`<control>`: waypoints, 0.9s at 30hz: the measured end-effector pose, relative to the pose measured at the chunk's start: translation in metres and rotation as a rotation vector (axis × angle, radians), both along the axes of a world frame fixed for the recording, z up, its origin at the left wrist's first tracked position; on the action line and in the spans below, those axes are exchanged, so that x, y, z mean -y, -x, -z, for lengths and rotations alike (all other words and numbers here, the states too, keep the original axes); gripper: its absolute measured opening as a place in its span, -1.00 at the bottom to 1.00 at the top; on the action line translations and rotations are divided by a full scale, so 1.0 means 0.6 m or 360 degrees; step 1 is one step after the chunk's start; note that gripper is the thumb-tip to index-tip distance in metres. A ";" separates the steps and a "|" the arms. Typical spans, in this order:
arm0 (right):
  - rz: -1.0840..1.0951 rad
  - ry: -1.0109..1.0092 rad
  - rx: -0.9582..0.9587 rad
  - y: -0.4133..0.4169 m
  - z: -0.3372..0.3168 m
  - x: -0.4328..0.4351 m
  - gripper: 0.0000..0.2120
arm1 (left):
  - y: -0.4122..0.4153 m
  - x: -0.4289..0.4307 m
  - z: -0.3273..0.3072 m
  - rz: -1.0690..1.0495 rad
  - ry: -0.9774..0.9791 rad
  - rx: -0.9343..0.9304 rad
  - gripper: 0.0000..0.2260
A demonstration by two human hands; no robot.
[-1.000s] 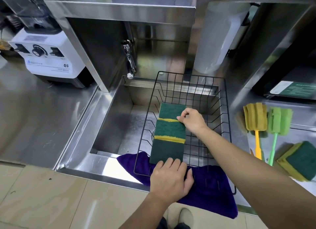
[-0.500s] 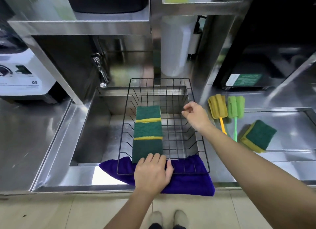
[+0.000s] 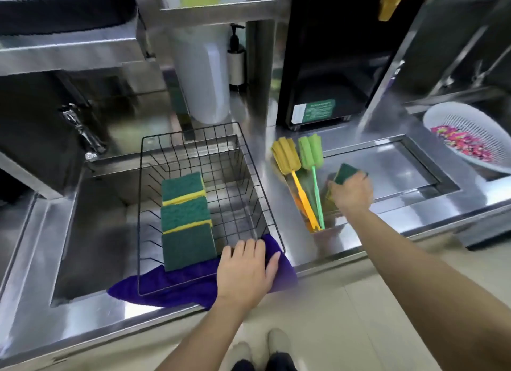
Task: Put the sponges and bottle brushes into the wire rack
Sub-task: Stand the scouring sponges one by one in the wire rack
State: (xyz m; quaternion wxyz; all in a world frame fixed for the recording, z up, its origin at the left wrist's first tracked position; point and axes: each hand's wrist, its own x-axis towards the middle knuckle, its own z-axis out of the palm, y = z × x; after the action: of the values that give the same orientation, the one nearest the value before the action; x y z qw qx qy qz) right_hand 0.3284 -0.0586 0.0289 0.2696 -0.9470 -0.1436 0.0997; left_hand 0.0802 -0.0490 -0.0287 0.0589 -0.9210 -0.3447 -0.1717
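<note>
A black wire rack [image 3: 265,182] sits in the steel sink, with three green-and-yellow sponges [image 3: 185,218] in a row along its left side. My left hand [image 3: 246,271] rests flat on the rack's near right corner and on the purple cloth [image 3: 171,285] under it. On the counter to the right lie a yellow bottle brush [image 3: 287,163] and a green bottle brush [image 3: 311,154], side by side. Just right of them my right hand [image 3: 349,190] grips another green-and-yellow sponge [image 3: 345,172]. That sponge is partly hidden by my fingers.
A faucet [image 3: 80,132] stands at the sink's back left. Behind the rack are a white cylinder [image 3: 204,74] and a pump bottle [image 3: 236,60]. A black appliance [image 3: 331,66] stands behind the brushes. A white colander [image 3: 467,138] with pink items sits at far right.
My right hand left the rack, swung right over the brushes and closed on the sponge on the counter. My left hand slid from the near sponge to the rack's right corner.
</note>
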 end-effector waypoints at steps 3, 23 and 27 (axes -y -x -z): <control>0.0065 0.0041 -0.0238 -0.022 0.012 0.029 -0.39 | 0.002 -0.003 0.004 0.0015 -0.0041 0.0000 -0.59; 0.0645 -0.1136 -0.1000 -0.042 0.004 -0.010 -0.71 | 0.020 -0.010 0.011 -0.0056 -0.0122 0.0131 -0.59; 0.0665 -0.1493 -0.1008 -0.015 -0.032 -0.056 -0.69 | 0.066 -0.028 0.011 -0.0260 -0.0205 0.0153 -0.59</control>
State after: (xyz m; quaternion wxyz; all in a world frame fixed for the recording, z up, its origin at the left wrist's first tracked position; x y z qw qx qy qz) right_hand 0.3371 -0.0250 0.0482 0.7020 -0.6594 0.1041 0.2479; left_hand 0.0406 -0.0322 -0.0352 0.1149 -0.8748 -0.4093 -0.2322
